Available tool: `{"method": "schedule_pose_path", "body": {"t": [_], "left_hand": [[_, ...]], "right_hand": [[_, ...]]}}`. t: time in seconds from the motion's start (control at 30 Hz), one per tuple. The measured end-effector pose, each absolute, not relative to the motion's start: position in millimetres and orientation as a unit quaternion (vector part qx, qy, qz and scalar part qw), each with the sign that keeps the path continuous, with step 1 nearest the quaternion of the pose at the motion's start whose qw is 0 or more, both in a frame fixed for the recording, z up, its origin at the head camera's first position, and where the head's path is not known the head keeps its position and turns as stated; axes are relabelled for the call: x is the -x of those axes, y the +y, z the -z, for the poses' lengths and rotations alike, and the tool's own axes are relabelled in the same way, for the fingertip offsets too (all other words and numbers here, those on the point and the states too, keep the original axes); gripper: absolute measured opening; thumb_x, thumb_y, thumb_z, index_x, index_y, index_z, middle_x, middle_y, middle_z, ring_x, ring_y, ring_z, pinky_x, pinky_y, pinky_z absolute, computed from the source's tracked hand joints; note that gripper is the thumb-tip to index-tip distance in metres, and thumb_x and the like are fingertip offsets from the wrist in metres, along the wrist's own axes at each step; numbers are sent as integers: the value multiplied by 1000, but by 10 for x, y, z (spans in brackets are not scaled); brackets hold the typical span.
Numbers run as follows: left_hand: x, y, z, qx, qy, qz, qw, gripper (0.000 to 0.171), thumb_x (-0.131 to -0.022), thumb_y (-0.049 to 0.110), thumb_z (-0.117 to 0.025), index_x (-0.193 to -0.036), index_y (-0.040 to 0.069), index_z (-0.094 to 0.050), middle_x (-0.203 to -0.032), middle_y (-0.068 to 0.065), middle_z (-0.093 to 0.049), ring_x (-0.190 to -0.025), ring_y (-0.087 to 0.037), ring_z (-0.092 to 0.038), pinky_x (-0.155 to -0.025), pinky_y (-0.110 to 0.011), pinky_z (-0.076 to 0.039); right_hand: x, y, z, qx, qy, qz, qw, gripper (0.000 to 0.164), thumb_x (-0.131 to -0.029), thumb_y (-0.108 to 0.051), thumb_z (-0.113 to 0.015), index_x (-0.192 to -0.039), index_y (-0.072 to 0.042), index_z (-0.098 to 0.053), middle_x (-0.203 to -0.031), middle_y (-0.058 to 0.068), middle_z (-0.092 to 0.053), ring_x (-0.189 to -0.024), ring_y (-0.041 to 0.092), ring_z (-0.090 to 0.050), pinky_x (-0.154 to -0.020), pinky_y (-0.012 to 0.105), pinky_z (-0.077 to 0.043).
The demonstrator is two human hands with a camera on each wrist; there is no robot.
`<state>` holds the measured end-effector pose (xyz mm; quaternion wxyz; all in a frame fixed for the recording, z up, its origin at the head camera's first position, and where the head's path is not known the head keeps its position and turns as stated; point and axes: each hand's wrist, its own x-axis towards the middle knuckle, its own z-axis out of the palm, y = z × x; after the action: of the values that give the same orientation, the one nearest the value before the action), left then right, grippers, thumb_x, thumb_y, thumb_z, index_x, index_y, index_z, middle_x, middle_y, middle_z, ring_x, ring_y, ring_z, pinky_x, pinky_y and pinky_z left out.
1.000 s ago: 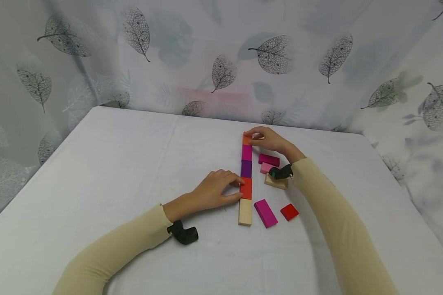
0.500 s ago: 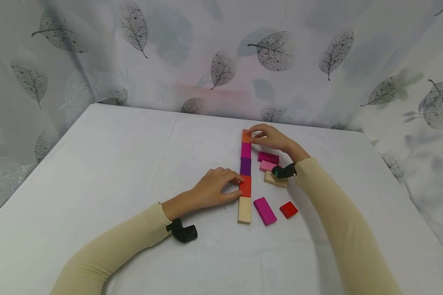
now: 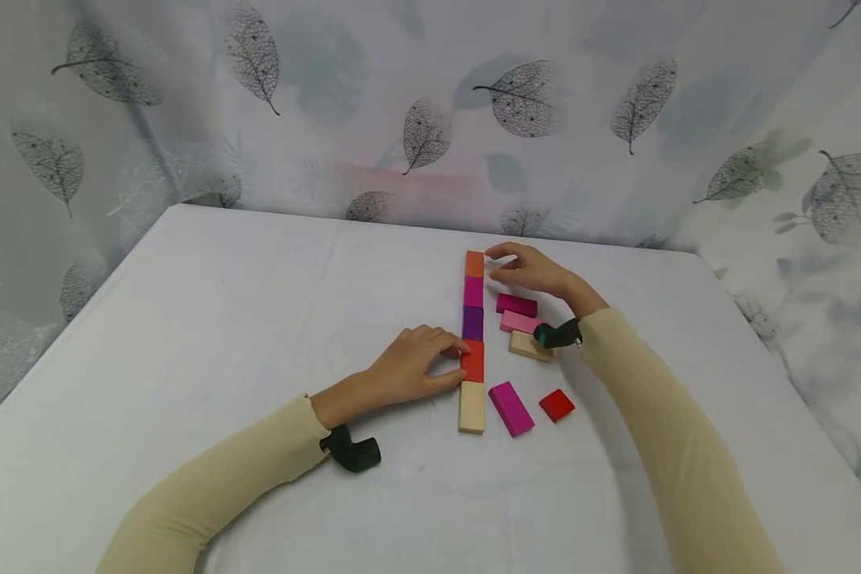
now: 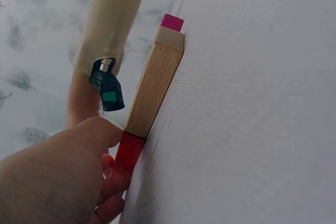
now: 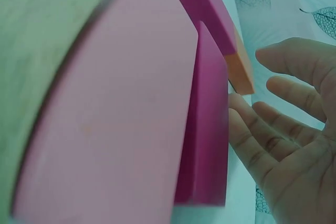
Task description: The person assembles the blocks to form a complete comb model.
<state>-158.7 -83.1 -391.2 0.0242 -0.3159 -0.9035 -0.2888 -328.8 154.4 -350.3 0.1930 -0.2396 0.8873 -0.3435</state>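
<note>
A straight row of blocks runs away from the person in the head view: a natural wood block (image 3: 471, 407), a red-orange block (image 3: 473, 362), a purple block (image 3: 473, 324), a magenta block (image 3: 473, 292) and an orange block (image 3: 474, 264) at the far end. The left hand (image 3: 410, 368) holds the red-orange block (image 4: 128, 153) from its left side, thumb near the joint with the wood block and fingers curled against it. Just right of the orange block, the right hand (image 3: 534, 271) has its fingers spread. The right wrist view shows nothing between thumb and fingers.
Right of the row lie a magenta block (image 3: 516, 304), a pink block (image 3: 520, 321) and a wood block (image 3: 529, 345) close together. Nearer the person are a slanted magenta block (image 3: 512, 408) and a small red block (image 3: 556, 405). Leaf-printed cloth (image 3: 426, 135) hangs behind the table.
The right hand has let go of the orange block and moved slightly right, leaving a small gap. The left hand stays at the red-orange block; the row looks unchanged. The head view shifts slightly.
</note>
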Motion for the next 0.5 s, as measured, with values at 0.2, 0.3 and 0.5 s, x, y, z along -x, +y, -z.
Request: {"method": "schedule_pose_path", "body": {"t": [0.2,0.3,0.5], "left_hand": [[1586,-826,3904,316,-903,289,30,33,-90,33,-68,-118,15,-64,-107,3,-66,-104,-15,-58,-90,-40,-43],[1584,-825,3904,315,-905,285,28,33,-90,33,-67,-118,15,-64,-108,3,-66,-104,-15,-58,-89,-39,-43],[1578,-824,3913,313,-906,285,24,34,-90,33,-67,-119,15,-64,-108,3,-66,-105,-15,-58,-90,-39,-43]], "right_hand": [[3272,1644,3494,244,885,345,194,49,-97,-19,-58,-141,-3,-45,-142,20,-46,-124,38,-52,-102,50,-43],[3263,1688,3496,242,883,352,195,47,-97,-18,-59,-139,-3,-47,-141,19,-48,-121,36,-56,-101,49,-44],[3236,1743,3486,249,877,359,201,47,-97,-18,-59,-139,-1,-48,-141,20,-48,-114,35,-59,-99,47,-46]]}}
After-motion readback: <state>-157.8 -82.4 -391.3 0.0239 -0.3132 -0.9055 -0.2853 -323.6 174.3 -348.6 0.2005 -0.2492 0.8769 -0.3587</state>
